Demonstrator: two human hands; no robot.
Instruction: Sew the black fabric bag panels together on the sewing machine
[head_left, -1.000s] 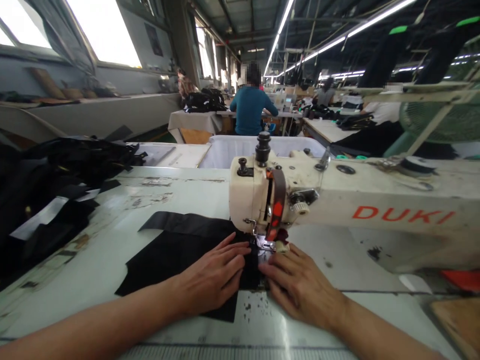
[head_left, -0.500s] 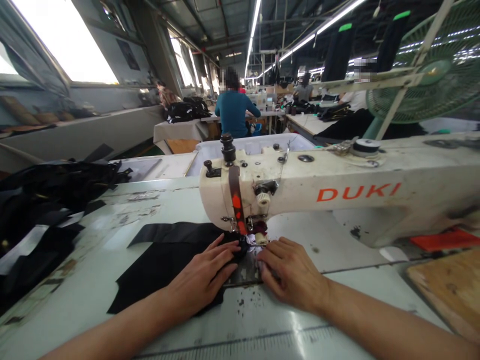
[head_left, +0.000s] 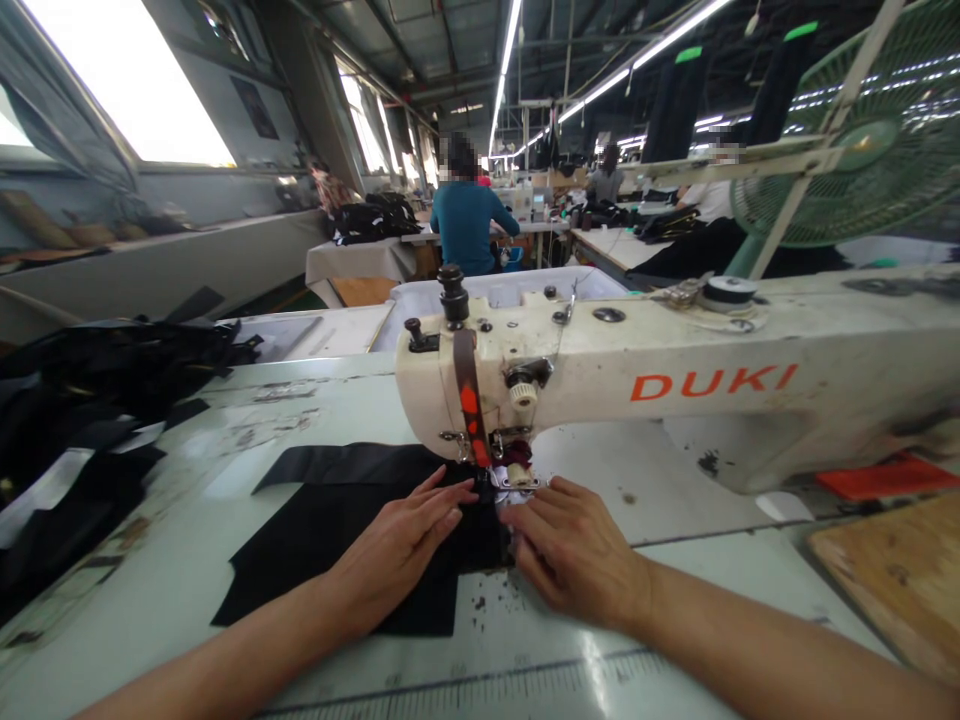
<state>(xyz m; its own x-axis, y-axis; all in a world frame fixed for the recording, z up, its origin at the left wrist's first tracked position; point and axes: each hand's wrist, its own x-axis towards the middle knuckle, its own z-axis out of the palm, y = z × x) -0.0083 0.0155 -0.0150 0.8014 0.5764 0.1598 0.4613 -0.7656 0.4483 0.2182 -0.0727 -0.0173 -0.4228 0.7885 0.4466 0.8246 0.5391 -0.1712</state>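
Note:
A piece of black fabric point(head_left: 330, 530) lies on the table, its right part running under the needle area of a white sewing machine point(head_left: 585, 375). My left hand point(head_left: 397, 540) rests flat on the fabric with fingers stretched toward the presser foot point(head_left: 484, 485). Just right of the foot, my right hand point(head_left: 574, 545) has its fingers curled and pressed together at the fabric's right edge. What lies within those fingers is hidden. A folded black strip point(head_left: 322, 465) lies along the fabric's far side.
Black cut pieces point(head_left: 82, 400) are heaped on the left of the table point(head_left: 300, 400). A printed ruler scale point(head_left: 450, 690) runs along the near edge. To the right are a wooden board point(head_left: 892, 570), an orange item point(head_left: 885, 478) and a green fan point(head_left: 862, 150). Other people sit farther back.
The black fabric now covers the metal plate between my hands, which was bare before. My left thumb has moved up toward the fingers. My right hand has shifted slightly left.

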